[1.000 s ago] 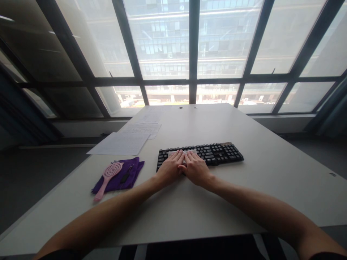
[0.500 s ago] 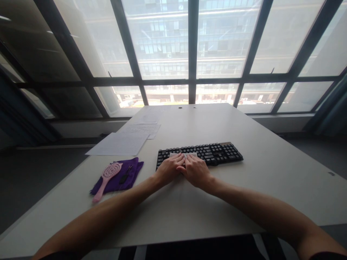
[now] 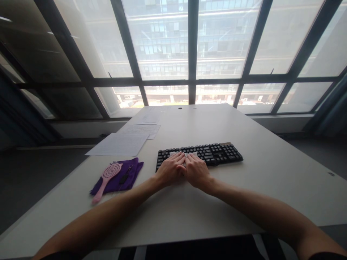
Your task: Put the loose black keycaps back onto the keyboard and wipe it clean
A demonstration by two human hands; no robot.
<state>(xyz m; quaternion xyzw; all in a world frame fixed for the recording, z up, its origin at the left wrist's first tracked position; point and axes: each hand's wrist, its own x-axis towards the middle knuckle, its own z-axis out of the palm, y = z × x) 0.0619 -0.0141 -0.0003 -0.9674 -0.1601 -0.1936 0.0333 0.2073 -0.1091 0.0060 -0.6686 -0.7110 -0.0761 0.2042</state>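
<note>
A black keyboard (image 3: 222, 153) lies slightly askew on the white table. On the left half of its keys rests a white folded tissue or cloth (image 3: 194, 154), mostly hidden under my hands. My left hand (image 3: 171, 168) lies flat on it, fingers stretched out and pointing up to the right. From the other side my right hand (image 3: 196, 169) lies on the same white piece, fingers extended. The two hands touch at fingertips and thumbs.
Left of the keyboard, a pink hairbrush (image 3: 107, 177) and a small black-handled tool (image 3: 124, 177) lie on a folded purple cloth (image 3: 136, 176). Sheets of paper (image 3: 119, 143) run along the table's left edge. Large windows (image 3: 165, 43) stand beyond the table (image 3: 217, 124).
My thumbs have shifted slightly where they meet. The hands, the white piece and the keyboard are otherwise almost in the same place.
</note>
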